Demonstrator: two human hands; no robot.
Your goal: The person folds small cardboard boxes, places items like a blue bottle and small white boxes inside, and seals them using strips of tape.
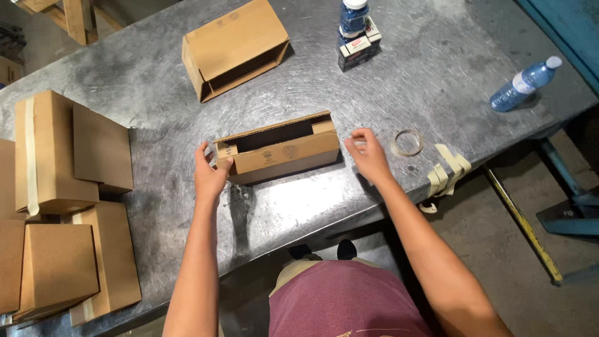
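Over on the left, a stack of closed cardboard boxes (pixel 59 206) sits on the grey metal surface (pixel 156 81), some sealed with pale tape, packed tight against one another at the surface's left edge. Further in, toward the far side, an open box (pixel 234 47) lies on its side, well apart from the hands.

Near the middle, the left hand (pixel 209 175) rests against the left end of a long, shallow cardboard box (pixel 277 150), thumb touching its front corner and fingers loosely curled beside the end flap; its grip is open, pressing rather than clamped. The box itself lies flat on the surface just in front of the person, its top open and its long side facing them, with small flaps showing at both ends.

To the right of the box, the right hand (pixel 368 156) hovers just beside the box's right end, fingers spread and apart, holding nothing. Whether the fingertips touch the cardboard, I cannot tell.

Just right of that hand lies a nearly spent roll of tape (pixel 407 143), and beside it several strips of pale tape (pixel 446 171) hang over the near edge. At the far side stands a blue jar on a small dark carton (pixel 357 37). Far right, a plastic water bottle (pixel 524 84) lies on its side.
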